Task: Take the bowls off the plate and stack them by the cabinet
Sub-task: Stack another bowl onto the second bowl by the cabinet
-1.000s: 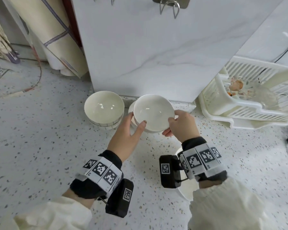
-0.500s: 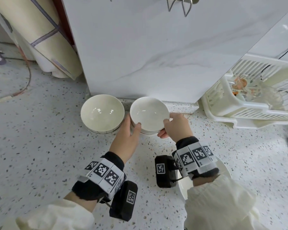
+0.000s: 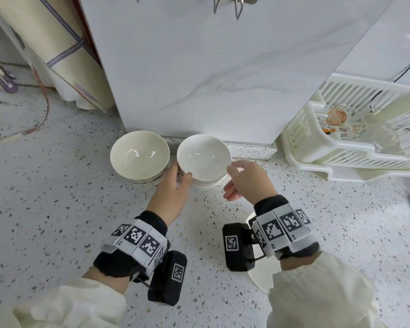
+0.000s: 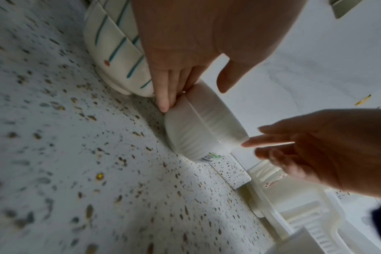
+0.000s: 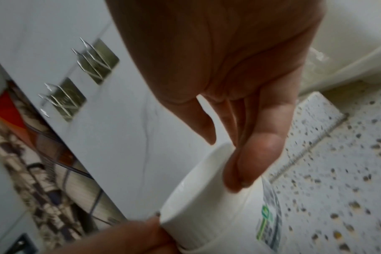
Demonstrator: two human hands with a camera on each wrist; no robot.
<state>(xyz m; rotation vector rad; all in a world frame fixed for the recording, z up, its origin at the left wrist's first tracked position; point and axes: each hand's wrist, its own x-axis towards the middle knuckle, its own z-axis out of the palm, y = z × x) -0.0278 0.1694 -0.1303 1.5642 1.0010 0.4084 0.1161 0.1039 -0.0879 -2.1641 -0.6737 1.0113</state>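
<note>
White bowls [image 3: 204, 159] nested on the counter at the cabinet [image 3: 223, 67] foot, beside the striped bowl [image 3: 139, 155]. Left hand [image 3: 173, 195] grips the rim – thumb inside; right hand [image 3: 247, 181] relaxed, fingertips just at it. Plate [image 3: 258, 279] looks bare – stacking seems nearly done.

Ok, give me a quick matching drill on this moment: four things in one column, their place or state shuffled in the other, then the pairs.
Things:
1. plain white ceramic bowl
2. cream bowl with teal stripes outside
3. white slatted plastic dish rack
4. white plate

Places or states:
A. mostly hidden under the right forearm
B. nested on another white bowl, left hand on its rim
C. right of the cabinet, glassware inside
D. untouched on the counter, left of the white stack

Pairs: 1-B, 2-D, 3-C, 4-A
</note>
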